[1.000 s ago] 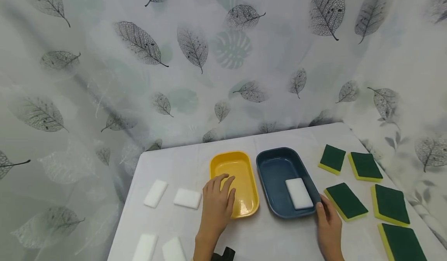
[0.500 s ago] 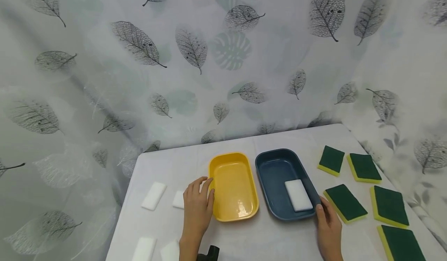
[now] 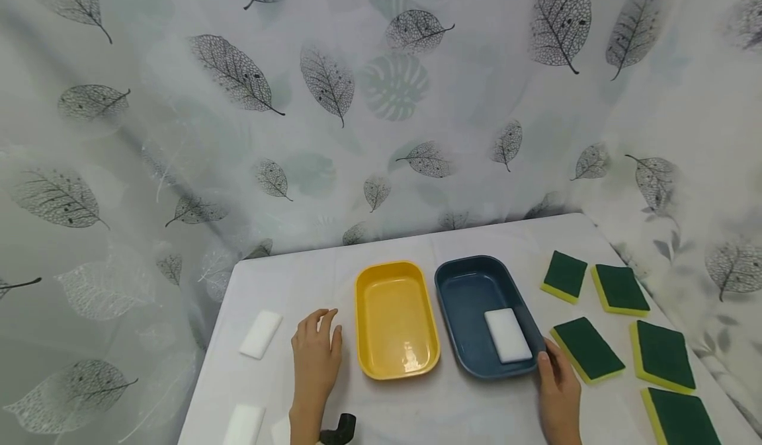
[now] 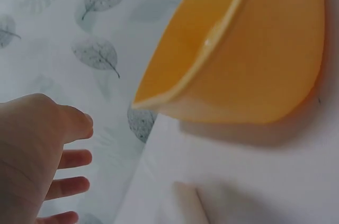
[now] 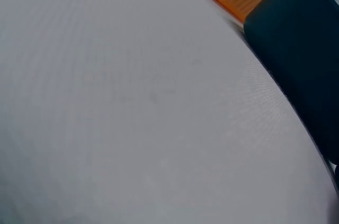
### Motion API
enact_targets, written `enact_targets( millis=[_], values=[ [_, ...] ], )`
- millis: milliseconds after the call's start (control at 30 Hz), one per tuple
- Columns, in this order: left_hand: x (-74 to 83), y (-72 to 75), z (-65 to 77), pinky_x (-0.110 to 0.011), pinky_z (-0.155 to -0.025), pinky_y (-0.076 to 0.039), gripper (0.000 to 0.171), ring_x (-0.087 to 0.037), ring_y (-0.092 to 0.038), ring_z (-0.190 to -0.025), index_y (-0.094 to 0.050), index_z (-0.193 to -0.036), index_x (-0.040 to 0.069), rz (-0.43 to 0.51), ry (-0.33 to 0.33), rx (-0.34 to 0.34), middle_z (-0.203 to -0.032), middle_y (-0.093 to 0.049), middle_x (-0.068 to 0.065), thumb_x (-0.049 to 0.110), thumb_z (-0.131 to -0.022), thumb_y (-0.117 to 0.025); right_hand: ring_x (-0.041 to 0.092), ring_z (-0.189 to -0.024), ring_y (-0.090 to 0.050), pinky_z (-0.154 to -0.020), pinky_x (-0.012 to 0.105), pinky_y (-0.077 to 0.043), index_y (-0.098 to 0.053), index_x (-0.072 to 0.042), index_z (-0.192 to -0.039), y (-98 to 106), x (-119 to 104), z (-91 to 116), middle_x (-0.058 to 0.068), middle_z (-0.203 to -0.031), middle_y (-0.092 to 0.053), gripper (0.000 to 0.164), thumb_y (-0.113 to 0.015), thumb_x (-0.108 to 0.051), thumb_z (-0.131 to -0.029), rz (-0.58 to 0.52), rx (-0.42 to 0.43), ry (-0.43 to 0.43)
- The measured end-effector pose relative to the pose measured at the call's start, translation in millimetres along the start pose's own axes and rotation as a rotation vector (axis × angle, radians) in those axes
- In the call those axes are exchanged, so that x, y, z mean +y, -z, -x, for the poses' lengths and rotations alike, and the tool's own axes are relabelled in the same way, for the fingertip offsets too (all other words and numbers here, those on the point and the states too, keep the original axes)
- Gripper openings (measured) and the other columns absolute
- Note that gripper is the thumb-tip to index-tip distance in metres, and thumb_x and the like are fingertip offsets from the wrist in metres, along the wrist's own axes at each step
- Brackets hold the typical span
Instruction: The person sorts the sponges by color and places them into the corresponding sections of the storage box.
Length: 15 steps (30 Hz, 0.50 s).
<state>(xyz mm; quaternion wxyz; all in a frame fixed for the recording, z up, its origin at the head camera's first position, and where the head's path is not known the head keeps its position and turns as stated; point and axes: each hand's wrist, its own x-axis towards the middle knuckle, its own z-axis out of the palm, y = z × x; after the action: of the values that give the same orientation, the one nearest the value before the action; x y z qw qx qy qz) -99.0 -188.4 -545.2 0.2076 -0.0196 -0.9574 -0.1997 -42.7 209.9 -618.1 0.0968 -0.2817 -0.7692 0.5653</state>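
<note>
My left hand [image 3: 315, 356] hovers over the table left of the yellow dish [image 3: 397, 323], fingers loosely bent and nothing in them. In the head view it hides the white sponge beneath it; the left wrist view shows a white sponge [image 4: 183, 205] below the yellow dish's wall. My right hand [image 3: 558, 389] holds the near right corner of the blue dish [image 3: 476, 293], thumb on the near side and fingers along the outer right wall. Inside the blue dish, toward its near right, lies a white sponge [image 3: 508, 336]. In the right wrist view the hand is out of sight.
White sponges lie at the left: one far back [image 3: 260, 334], one nearer [image 3: 244, 425], another partly behind the left wrist. Several green-and-yellow scouring sponges [image 3: 586, 349] lie on the right. A leaf-patterned curtain [image 3: 369, 101] hangs behind the white table [image 3: 411, 418].
My left hand has moved left from over the yellow dish to above the white sponge beside it. The right hand has stayed at the blue dish's corner.
</note>
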Motion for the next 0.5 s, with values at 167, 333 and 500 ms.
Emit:
enact_targets(
  millis=[167,333,500],
  values=[
    [-14.6,-8.0,2.5,-0.061,-0.097,-0.048,0.037,-0.043,-0.054,-0.126,-0.067,-0.133,0.006,-0.023,0.062,-0.037,-0.135,-0.061,-0.019,0.019,-0.098,-0.072,0.03,-0.145,-0.046,-0.092,-0.009,-0.032,-0.046,-0.012,-0.156,0,-1,1,0.014,-0.16,-0.049,0.058,-0.043,-0.048,-0.111,0.003,0.003,-0.004],
    [-21.9,-10.7,5.5,-0.067,-0.096,-0.05,0.047,-0.049,-0.051,-0.131,-0.061,-0.14,0.002,-0.073,0.137,-0.112,-0.142,-0.056,-0.028,0.022,-0.099,-0.072,0.034,-0.148,-0.045,-0.095,-0.009,-0.032,-0.044,-0.013,-0.158,1,-1,1,0.014,-0.161,-0.047,0.058,-0.041,-0.048,-0.111,0.01,-0.008,-0.018],
    [-24.2,-9.8,7.0,-0.07,-0.099,-0.049,0.054,-0.052,-0.047,-0.136,-0.055,-0.146,0.0,-0.108,0.196,-0.19,-0.147,-0.05,-0.034,0.023,-0.099,-0.07,0.036,-0.148,-0.044,-0.098,-0.008,-0.032,-0.043,-0.01,-0.158,2,-3,2,0.017,-0.161,-0.047,0.058,-0.041,-0.045,-0.112,0.003,-0.014,-0.012]
  ],
)
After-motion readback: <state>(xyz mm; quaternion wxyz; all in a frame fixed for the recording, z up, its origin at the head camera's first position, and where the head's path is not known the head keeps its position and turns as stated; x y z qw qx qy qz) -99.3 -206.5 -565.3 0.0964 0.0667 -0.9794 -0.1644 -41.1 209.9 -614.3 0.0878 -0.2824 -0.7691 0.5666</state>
